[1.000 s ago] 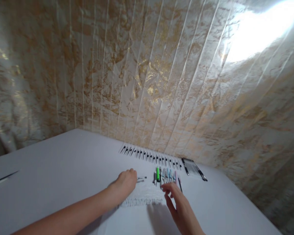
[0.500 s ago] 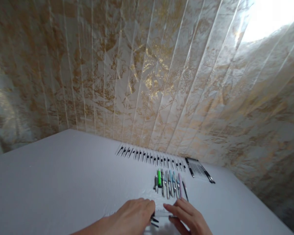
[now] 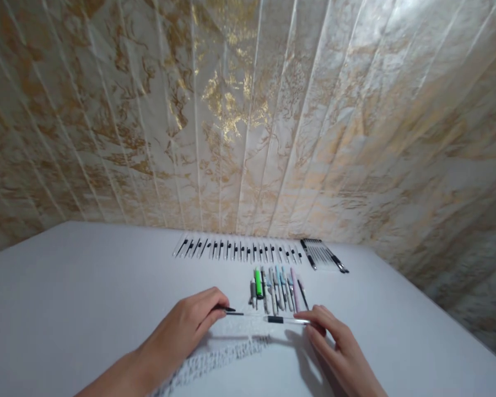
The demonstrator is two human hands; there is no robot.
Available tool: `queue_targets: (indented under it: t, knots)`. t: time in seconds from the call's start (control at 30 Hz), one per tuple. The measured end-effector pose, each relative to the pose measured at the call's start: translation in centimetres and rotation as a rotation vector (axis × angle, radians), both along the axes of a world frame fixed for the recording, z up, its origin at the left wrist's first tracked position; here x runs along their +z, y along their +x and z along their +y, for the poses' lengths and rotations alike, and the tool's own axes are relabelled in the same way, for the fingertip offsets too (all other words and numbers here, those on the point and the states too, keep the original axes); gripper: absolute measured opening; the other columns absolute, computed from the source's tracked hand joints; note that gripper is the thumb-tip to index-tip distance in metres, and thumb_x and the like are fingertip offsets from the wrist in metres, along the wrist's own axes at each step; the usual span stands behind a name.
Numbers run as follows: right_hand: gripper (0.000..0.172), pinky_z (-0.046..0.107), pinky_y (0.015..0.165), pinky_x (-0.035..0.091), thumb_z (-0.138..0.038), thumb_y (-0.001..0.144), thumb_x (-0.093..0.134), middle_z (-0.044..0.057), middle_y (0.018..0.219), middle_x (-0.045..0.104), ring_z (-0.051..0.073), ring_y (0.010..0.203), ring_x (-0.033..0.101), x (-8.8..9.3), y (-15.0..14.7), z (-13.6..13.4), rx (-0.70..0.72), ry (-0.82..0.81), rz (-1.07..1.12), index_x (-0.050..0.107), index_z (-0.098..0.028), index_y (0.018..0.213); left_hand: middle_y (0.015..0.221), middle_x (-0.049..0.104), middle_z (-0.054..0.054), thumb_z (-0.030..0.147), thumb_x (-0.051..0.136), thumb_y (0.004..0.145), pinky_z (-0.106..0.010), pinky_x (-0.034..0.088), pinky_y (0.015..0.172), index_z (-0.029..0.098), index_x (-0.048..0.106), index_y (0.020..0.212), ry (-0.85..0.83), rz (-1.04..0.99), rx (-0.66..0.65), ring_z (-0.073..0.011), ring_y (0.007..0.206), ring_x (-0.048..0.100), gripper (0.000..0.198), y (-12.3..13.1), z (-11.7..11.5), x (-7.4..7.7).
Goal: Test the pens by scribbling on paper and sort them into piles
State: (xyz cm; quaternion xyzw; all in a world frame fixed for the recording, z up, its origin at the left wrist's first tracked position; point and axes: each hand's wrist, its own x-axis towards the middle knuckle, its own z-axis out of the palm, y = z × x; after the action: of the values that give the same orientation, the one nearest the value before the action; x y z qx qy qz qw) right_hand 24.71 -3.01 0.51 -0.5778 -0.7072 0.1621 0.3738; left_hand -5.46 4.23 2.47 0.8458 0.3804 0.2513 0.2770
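My left hand [image 3: 190, 325] pinches the dark tip end of a thin clear pen [image 3: 268, 318] that lies crosswise just above the white table [image 3: 86, 286]. My right hand [image 3: 334, 344] holds the pen's other end with its fingertips. Right behind the pen lies a small group of coloured pens [image 3: 276, 284], one of them bright green [image 3: 258, 275]. Below the hands is a paper strip with dark markings [image 3: 219, 358].
A long row of several clear pens with black tips [image 3: 237, 249] lines the table's far edge. A bundle of dark pens [image 3: 322, 255] lies at its right end. A gold-patterned, pleated curtain [image 3: 248, 110] hangs close behind the table.
The view tilted and shifted. My hands came together from apart, took hold of the clear pen at both ends, and now hold it stretched crosswise in front of the coloured pens.
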Motion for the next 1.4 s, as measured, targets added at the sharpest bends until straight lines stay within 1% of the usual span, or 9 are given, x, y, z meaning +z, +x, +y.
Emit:
queue_targets:
  t: [0.07,0.33,0.57,0.8,0.97,1.07,1.13,1.27,1.4]
  knots:
    - [0.028,0.031,0.068,0.048,-0.034,0.089,0.049,0.002,0.071,0.061,0.020,0.067,0.059,0.2,0.0,-0.1,0.001,-0.034,0.039,0.073,-0.022,0.098,0.083,0.064,0.001,0.027,0.039,0.093,-0.024,0.042,0.069,0.023,0.057,0.086,-0.004,0.004,-0.009,-0.0161,0.075,0.061,0.019,0.0,-0.1,0.1]
    - [0.026,0.031,0.072,0.041,-0.032,0.086,0.049,0.002,0.078,0.058,0.021,0.075,0.056,0.7,-0.3,-0.3,0.016,-0.148,0.214,0.072,-0.021,0.091,0.083,0.063,0.002,0.028,0.042,0.095,-0.021,0.042,0.069,0.024,0.057,0.090,0.019,-0.012,-0.025,-0.0149,0.074,0.061,0.017,-0.1,-0.5,-0.5]
    - [0.026,0.029,0.065,0.036,-0.033,0.079,0.052,0.002,0.074,0.055,0.018,0.069,0.048,0.9,-0.3,-0.3,0.087,-0.231,0.406,0.073,-0.018,0.082,0.079,0.063,0.003,0.029,0.044,0.095,-0.019,0.043,0.066,0.025,0.059,0.089,0.050,-0.049,-0.049,-0.0139,0.069,0.061,0.016,-0.2,-0.8,0.0]
    - [0.024,0.030,0.067,0.038,-0.025,0.085,0.051,0.002,0.070,0.053,0.018,0.069,0.049,1.6,-1.8,-0.9,0.141,-0.165,0.204,0.074,-0.019,0.092,0.082,0.064,0.003,0.030,0.044,0.097,-0.019,0.043,0.068,0.027,0.059,0.094,0.128,-0.038,-0.084,-0.0142,0.073,0.064,0.015,0.8,-1.7,0.1]
    - [0.025,0.031,0.072,0.039,-0.033,0.092,0.048,0.004,0.081,0.060,0.019,0.076,0.053,0.8,-3.6,-1.8,0.257,-0.254,0.227,0.068,-0.021,0.100,0.092,0.070,0.003,0.031,0.043,0.096,-0.024,0.046,0.075,0.030,0.058,0.098,0.078,-0.058,-0.079,-0.0187,0.085,0.067,0.015,2.1,-1.7,2.6]
    - [0.023,0.029,0.070,0.038,-0.039,0.093,0.047,0.001,0.078,0.055,0.017,0.073,0.049,0.5,-3.7,-1.8,0.214,-0.289,0.484,0.062,-0.021,0.094,0.102,0.072,-0.001,0.038,0.044,0.095,-0.031,0.045,0.086,0.032,0.046,0.118,0.014,-0.175,0.174,-0.0228,0.100,0.064,0.023,1.6,0.2,4.7]
    - [0.023,0.029,0.070,0.037,-0.041,0.094,0.046,-0.001,0.075,0.050,0.017,0.072,0.045,0.4,-3.3,-1.5,0.175,-0.260,0.677,0.057,-0.021,0.089,0.100,0.071,-0.003,0.036,0.038,0.096,-0.033,0.047,0.082,0.029,0.042,0.121,-0.045,-0.249,0.214,-0.0226,0.092,0.064,0.026,1.5,1.6,5.1]
    - [0.026,0.029,0.072,0.036,-0.042,0.094,0.045,-0.001,0.075,0.047,0.017,0.073,0.043,0.1,-2.6,-0.8,0.112,-0.190,0.801,0.053,-0.021,0.082,0.086,0.059,-0.002,0.018,0.034,0.086,-0.030,0.044,0.067,0.024,0.051,0.084,-0.025,-0.005,0.180,-0.0199,0.072,0.057,0.018,3.2,2.7,2.3]
    - [0.026,0.029,0.069,0.035,-0.043,0.095,0.043,-0.002,0.073,0.047,0.016,0.069,0.041,-0.4,-2.6,-0.6,0.057,-0.188,0.760,0.053,-0.021,0.087,0.091,0.056,-0.001,0.013,0.043,0.077,-0.030,0.043,0.073,0.023,0.051,0.085,-0.022,0.127,0.137,-0.0194,0.081,0.060,0.015,5.8,2.0,-0.8]
